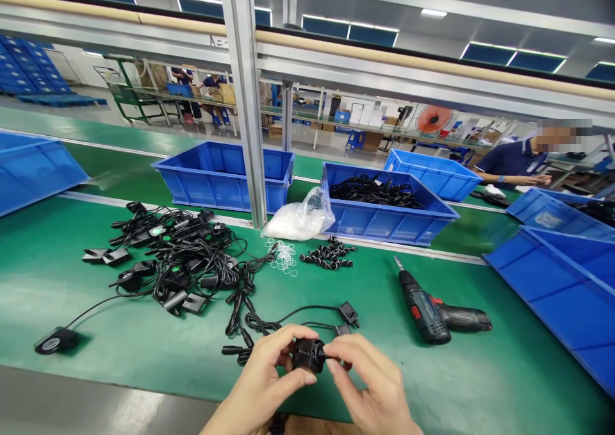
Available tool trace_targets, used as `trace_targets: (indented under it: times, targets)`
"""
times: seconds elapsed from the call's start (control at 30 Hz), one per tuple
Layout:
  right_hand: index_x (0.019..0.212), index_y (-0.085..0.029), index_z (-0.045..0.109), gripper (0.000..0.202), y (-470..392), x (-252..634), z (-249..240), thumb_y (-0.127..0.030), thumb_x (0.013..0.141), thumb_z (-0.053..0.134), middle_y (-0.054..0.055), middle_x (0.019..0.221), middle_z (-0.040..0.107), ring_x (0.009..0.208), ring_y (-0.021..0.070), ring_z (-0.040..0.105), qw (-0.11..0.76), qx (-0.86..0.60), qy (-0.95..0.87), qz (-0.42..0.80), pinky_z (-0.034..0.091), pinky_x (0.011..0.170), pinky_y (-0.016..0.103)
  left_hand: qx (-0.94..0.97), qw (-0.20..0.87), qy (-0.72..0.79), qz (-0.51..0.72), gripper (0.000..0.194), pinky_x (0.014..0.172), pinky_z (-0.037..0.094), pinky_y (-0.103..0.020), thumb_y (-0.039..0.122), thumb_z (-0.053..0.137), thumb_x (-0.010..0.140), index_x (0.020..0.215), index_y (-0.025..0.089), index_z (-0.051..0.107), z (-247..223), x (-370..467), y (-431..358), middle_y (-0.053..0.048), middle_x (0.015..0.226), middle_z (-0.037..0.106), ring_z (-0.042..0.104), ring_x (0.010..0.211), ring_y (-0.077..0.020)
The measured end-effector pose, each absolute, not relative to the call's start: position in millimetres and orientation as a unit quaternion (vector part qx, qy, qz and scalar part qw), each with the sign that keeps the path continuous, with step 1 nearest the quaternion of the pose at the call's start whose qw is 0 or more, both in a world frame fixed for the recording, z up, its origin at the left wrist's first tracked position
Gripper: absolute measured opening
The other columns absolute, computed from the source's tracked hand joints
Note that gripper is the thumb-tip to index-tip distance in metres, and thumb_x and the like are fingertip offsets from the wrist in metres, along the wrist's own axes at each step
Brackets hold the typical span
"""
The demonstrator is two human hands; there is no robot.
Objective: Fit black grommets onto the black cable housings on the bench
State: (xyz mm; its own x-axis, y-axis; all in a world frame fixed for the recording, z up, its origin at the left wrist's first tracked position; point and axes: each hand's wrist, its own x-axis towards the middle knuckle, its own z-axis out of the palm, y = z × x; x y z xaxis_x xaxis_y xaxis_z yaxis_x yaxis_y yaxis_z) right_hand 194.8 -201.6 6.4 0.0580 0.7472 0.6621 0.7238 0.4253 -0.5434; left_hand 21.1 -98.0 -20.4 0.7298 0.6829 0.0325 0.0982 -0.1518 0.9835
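My left hand [266, 368] grips a small, blocky black housing [305, 356] between thumb and fingers, above the near edge of the green bench. My right hand [372, 380] pinches a small black part [323, 353] at the housing's right end; its exact shape is hidden by the fingertips. Just beyond the hands lie black cables [262, 323] and a black block-shaped piece [349, 313]. Further off are thin white rings [284, 261] and a cluster of small black fittings [329, 254].
A tangled heap of black corded units [185, 255] covers the left side. To the right lies a cordless screwdriver [427, 313]. Behind stand a bag of white material [298, 220], blue bins [384, 222] and a metal post [247, 114]. A co-worker [509, 159] sits across, at right.
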Motion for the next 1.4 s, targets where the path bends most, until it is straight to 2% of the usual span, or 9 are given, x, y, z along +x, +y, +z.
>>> trace_targets:
  times: [0.27,0.43,0.63,0.8,0.9,1.0,1.13,1.3,1.4]
  targets:
    - [0.098,-0.018,0.058,0.008,-197,195,1,-0.016,0.101,0.051,0.004,0.080,0.064,0.069,0.0173,0.060,0.400,-0.575,-0.712,-0.057,0.047,0.062,0.029,0.745,0.551,0.265,0.268,0.037,0.077,0.051,-0.023,0.018,0.076,0.080,0.114,0.031,0.068,-26,21,-101,-0.001,0.110,0.070,0.065,0.095,-0.0198]
    - [0.068,-0.023,0.043,0.038,-192,196,-5,-0.027,0.106,0.041,-0.002,0.058,0.046,0.051,0.0151,0.043,0.345,-0.613,-0.696,-0.147,0.030,0.051,0.032,0.764,0.524,0.253,0.279,0.036,0.086,0.051,-0.028,0.017,0.077,0.080,0.112,0.031,0.069,-24,22,-102,-0.003,0.111,0.070,0.064,0.100,-0.0220]
    - [0.097,-0.019,0.053,0.011,-198,200,-1,-0.022,0.102,0.043,0.004,0.081,0.060,0.070,0.0172,0.056,0.371,-0.593,-0.715,-0.020,0.042,0.063,0.028,0.758,0.531,0.268,0.268,0.034,0.076,0.051,-0.026,0.020,0.076,0.082,0.113,0.031,0.069,-28,22,-102,-0.003,0.111,0.069,0.065,0.092,-0.0207]
    - [0.079,-0.022,0.046,0.027,-195,199,-11,-0.019,0.104,0.037,0.000,0.066,0.052,0.057,0.0154,0.049,0.348,-0.608,-0.711,-0.066,0.035,0.055,0.029,0.764,0.524,0.245,0.285,0.033,0.086,0.052,-0.028,0.021,0.075,0.083,0.114,0.030,0.069,-27,22,-103,-0.004,0.112,0.070,0.065,0.102,-0.0227]
    - [0.077,-0.023,0.046,0.033,-194,195,-18,-0.031,0.107,0.037,-0.001,0.064,0.052,0.054,0.0144,0.051,0.380,-0.618,-0.686,-0.054,0.038,0.052,0.028,0.760,0.533,0.251,0.276,0.032,0.083,0.053,-0.028,0.021,0.074,0.084,0.114,0.031,0.069,-30,21,-103,-0.004,0.113,0.069,0.065,0.101,-0.0225]
    - [0.112,-0.017,0.058,0.040,-196,188,-21,-0.054,0.101,0.047,0.007,0.093,0.068,0.079,0.0194,0.067,0.419,-0.587,-0.692,0.001,0.054,0.065,0.027,0.727,0.568,0.285,0.261,0.041,0.067,0.052,-0.024,0.015,0.071,0.080,0.117,0.029,0.063,-36,22,-104,-0.005,0.113,0.068,0.066,0.095,-0.0213]
    - [0.127,-0.021,0.060,0.029,-195,189,-14,-0.036,0.103,0.049,0.010,0.111,0.067,0.100,0.0188,0.067,0.474,-0.520,-0.708,0.070,0.057,0.085,0.026,0.634,0.681,0.288,0.227,0.073,0.053,0.048,-0.021,0.014,0.071,0.072,0.136,0.031,0.040,-43,21,-108,-0.009,0.122,0.062,0.069,0.083,-0.0193]
    - [0.116,-0.025,0.064,0.024,-169,240,-11,-0.032,0.094,0.066,0.008,0.117,0.066,0.109,0.0209,0.065,0.589,-0.590,-0.534,0.139,0.058,0.085,0.029,0.671,0.702,0.227,0.078,0.075,0.085,0.052,-0.031,0.011,0.070,0.073,0.141,0.024,0.043,-42,-1,-100,-0.002,0.091,0.071,0.067,0.087,-0.0189]
    - [0.112,-0.022,0.063,0.031,-142,283,-29,-0.041,0.088,0.068,0.009,0.114,0.069,0.102,0.0231,0.068,0.585,-0.624,-0.476,0.204,0.058,0.084,0.035,0.729,0.636,0.248,0.058,0.075,0.087,0.052,-0.029,0.014,0.063,0.079,0.148,0.027,0.039,-37,-17,-85,-0.002,0.096,0.071,0.064,0.091,-0.0181]
